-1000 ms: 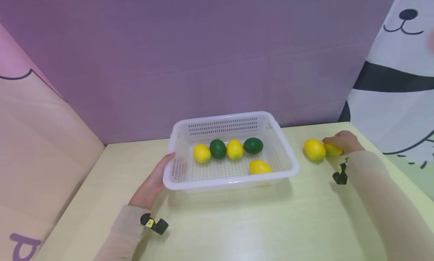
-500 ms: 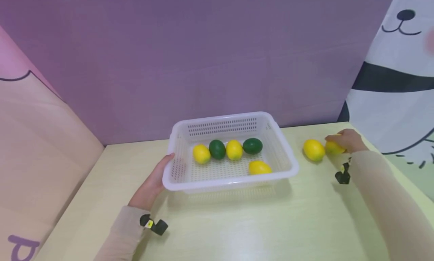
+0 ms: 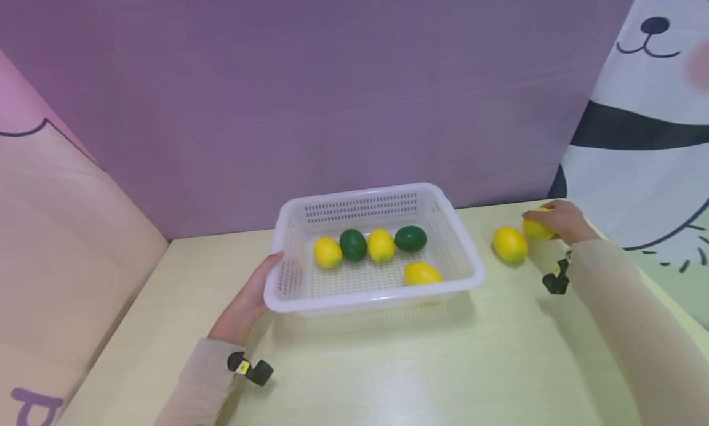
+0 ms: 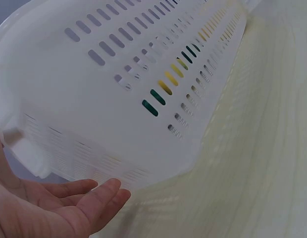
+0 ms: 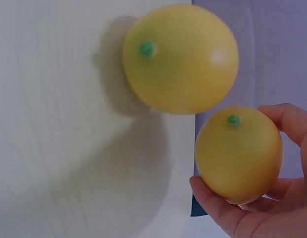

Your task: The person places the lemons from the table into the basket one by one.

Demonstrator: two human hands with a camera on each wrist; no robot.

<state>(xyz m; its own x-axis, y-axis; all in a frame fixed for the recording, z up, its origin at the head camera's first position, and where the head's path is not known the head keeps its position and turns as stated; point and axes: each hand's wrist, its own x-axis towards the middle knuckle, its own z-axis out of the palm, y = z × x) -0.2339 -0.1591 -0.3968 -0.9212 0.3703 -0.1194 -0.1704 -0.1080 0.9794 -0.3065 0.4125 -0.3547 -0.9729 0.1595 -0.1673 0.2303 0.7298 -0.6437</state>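
My left hand (image 3: 249, 297) holds the left side of a white plastic basket (image 3: 365, 300), thumb over its rim; the left wrist view shows the fingers under the slotted wall (image 4: 84, 114). Several fruits lie inside the basket: yellow lemons such as one lemon (image 3: 328, 252) at the left, and two dark green oval fruits, one green fruit (image 3: 352, 245) beside it. On the right, my right hand (image 3: 565, 221) grips a lemon (image 5: 237, 158) between thumb and fingers, raised a little off the table. Another lemon (image 5: 180, 59) rests on the table just left of it.
A pale wooden table (image 3: 376, 370) carries everything. Behind it hangs a purple cloth (image 3: 354, 106). Printed cloths, one with a panda (image 3: 637, 136), close off both sides near the table edges.
My right hand has taken its lemon up off the table, away from the lemon beside it. The left hand and the basket have stayed in place.
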